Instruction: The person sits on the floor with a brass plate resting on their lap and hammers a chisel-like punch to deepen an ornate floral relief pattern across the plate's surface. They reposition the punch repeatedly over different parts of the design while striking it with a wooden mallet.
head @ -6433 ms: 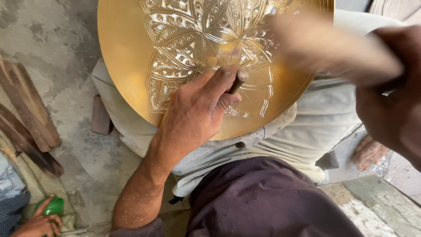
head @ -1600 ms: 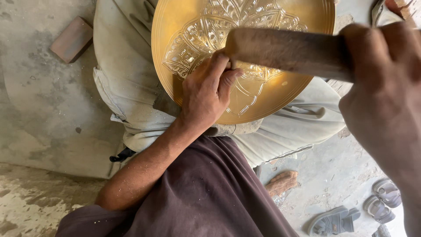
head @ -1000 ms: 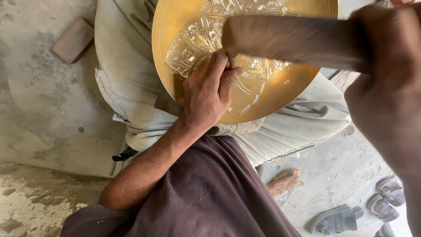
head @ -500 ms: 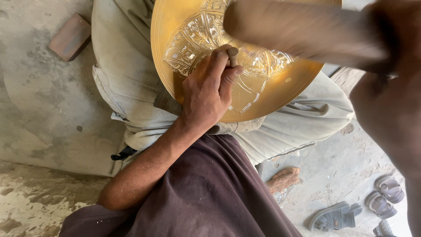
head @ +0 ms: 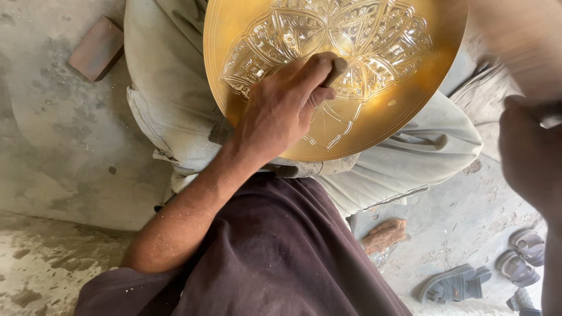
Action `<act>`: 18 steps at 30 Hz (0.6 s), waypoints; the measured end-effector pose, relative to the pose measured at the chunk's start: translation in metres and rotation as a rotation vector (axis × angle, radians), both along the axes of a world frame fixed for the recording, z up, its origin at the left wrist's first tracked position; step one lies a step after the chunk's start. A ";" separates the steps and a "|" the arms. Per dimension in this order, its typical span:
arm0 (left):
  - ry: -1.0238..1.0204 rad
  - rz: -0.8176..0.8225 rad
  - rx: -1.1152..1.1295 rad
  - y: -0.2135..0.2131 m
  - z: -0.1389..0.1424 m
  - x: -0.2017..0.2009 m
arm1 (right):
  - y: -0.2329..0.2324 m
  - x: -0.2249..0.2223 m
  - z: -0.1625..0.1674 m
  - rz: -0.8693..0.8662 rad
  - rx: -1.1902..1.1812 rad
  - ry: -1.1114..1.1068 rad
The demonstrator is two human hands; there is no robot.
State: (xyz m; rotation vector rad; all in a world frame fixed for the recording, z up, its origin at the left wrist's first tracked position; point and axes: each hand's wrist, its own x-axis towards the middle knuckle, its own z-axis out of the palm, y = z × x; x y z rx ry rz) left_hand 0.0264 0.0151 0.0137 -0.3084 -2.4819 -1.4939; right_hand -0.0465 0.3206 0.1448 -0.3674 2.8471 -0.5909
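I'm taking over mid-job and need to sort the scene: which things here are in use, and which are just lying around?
In use:
- engraved brass plate, resting on the lap
- chisel, pinched in the left hand against the plate
- right hand, blurred; what it grips cannot be made out

Lying about:
- brick
- wood piece
- sandals on the floor

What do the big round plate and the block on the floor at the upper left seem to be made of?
Plate: probably brass, since it is golden, shiny, and has a cut flower pattern. Block: looks like reddish-brown brick or wood, dull and dusty; I cannot tell which.
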 end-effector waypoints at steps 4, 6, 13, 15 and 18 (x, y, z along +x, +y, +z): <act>-0.039 -0.058 -0.061 -0.006 0.003 -0.006 | 0.030 0.007 -0.014 0.024 -0.142 -0.035; -0.078 -0.084 -0.020 -0.007 0.005 -0.007 | 0.034 0.012 -0.018 0.078 -0.086 0.016; -0.062 -0.023 -0.018 -0.003 0.009 -0.002 | 0.012 0.020 -0.013 0.096 -0.029 0.067; -0.094 -0.011 -0.011 -0.001 0.006 0.001 | 0.004 0.022 -0.011 0.106 -0.012 0.087; -0.086 0.054 0.035 0.004 0.004 0.007 | -0.009 0.025 -0.009 0.122 0.008 0.115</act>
